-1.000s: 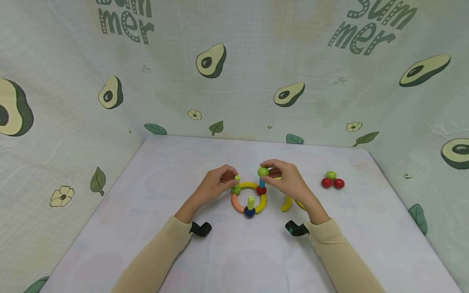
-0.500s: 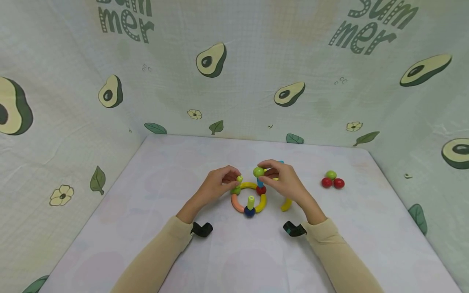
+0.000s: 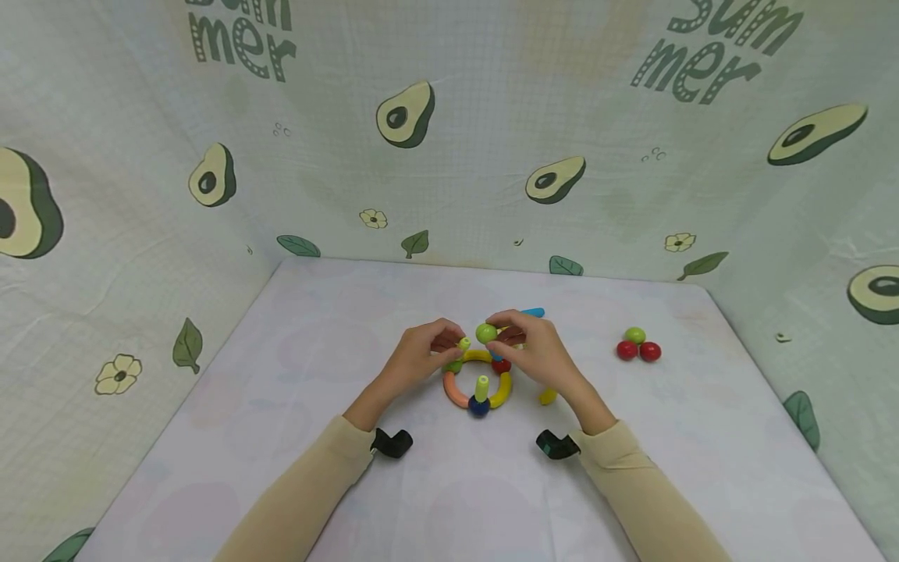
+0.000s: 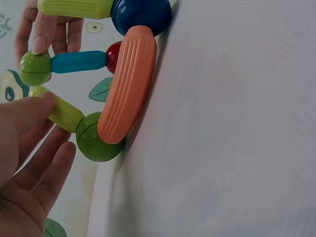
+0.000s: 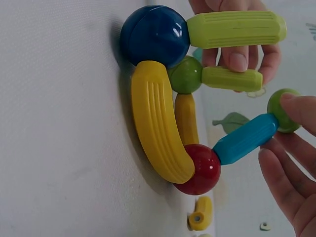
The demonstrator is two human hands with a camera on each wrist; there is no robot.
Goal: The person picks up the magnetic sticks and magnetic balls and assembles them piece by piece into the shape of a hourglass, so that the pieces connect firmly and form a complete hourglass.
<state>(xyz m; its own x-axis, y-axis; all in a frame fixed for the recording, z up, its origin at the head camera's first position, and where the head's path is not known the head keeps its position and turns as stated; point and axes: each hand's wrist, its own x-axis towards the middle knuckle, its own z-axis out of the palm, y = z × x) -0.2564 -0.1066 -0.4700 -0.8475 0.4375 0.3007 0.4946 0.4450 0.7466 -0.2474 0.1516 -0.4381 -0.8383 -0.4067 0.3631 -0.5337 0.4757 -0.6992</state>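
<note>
A ring of curved rods and balls from a toy building set lies on the table, with straight rods rising from it. My left hand (image 3: 424,349) pinches a light-green rod (image 4: 66,114) that leans inward from a green ball (image 4: 98,138). With thumb and fingers my right hand (image 3: 530,345) holds a lime ball (image 3: 486,333), seated on a blue rod (image 5: 247,138). That rod tilts inward from a red ball (image 5: 201,170). Nearest me, a second light-green rod (image 3: 481,386) stands on a dark-blue ball (image 3: 479,407). An orange curved rod (image 4: 131,84) and yellow curved rods (image 5: 158,118) join the balls.
To the right, two red balls (image 3: 650,352) and a lime ball (image 3: 635,335) lie together. Behind my right hand are a loose blue rod (image 3: 534,312) and a yellow curved piece (image 3: 548,396), partly hidden. A printed cloth (image 3: 449,156) hangs behind the table.
My right hand has moved left with the lime ball, tilting the blue rod inward. The left hand has shifted slightly right, and its light-green rod leans further inward.
</note>
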